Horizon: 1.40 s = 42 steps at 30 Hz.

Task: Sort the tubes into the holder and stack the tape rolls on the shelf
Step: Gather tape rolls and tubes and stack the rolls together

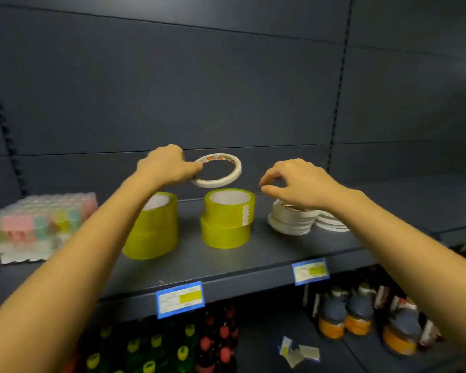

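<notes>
My left hand pinches a thin white tape roll by its left rim and holds it in the air, tilted, just above a stack of two yellow-green tape rolls. A second yellow-green stack stands to the left, partly behind my left forearm. My right hand hovers with loosely curled fingers, holding nothing, over a pile of thin white tape rolls. More white rolls lie just right of that pile. No tubes or holder show.
The rolls stand on a dark grey shelf with blue and yellow price tags on its front edge. A shrink-wrapped pack of pastel items sits at the left. Bottles fill the shelf below.
</notes>
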### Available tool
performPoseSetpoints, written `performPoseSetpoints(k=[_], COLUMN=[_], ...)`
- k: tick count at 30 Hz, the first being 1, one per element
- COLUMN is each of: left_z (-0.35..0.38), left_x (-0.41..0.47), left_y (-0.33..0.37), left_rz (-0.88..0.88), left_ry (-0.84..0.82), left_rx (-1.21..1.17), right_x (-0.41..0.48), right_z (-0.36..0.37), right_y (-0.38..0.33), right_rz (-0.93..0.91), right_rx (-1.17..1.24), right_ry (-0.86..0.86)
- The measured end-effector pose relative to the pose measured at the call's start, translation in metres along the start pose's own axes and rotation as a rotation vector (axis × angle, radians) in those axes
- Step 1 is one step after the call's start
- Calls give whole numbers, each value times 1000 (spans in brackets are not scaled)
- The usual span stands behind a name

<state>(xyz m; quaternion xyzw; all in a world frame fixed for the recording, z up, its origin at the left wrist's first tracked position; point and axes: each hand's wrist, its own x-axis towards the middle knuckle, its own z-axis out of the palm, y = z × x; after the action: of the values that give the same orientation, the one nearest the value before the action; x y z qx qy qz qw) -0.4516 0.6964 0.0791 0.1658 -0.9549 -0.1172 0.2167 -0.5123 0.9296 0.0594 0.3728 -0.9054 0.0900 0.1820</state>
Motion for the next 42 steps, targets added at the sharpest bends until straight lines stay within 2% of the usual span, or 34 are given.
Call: performPoseSetpoints(k=[8,16,18,20,23,29,35,38,42], left_z=[79,115,115,109,89,41,-14,-40,-69], left_x=[20,32,31,29,23,-16,-100,-145,-197], left_y=[115,145,145,140,115,18,-106,-161,-220], left_rz=[60,87,102,122,120,25,-247,-379,-478], left_ry=[-128,-214,-190,-77,114,317,277,310,307], left_rx=[-28,126,146,148,203,359,439,467,518], right_x=[-30,-34,-30,-23,-7,36,63,65,67], right_z=[-10,-4,-3,0,4,23,49,60,72], right_y=[97,126,124,116,94,13,-123,-191,-273], right_rz=[221,274,264,229,138,-119,-429,-551,-638], right_rx=[-14,-40,-32,-19,19,146,272,290,319], right_ry=[59,47,51,61,71,69,66,45,39])
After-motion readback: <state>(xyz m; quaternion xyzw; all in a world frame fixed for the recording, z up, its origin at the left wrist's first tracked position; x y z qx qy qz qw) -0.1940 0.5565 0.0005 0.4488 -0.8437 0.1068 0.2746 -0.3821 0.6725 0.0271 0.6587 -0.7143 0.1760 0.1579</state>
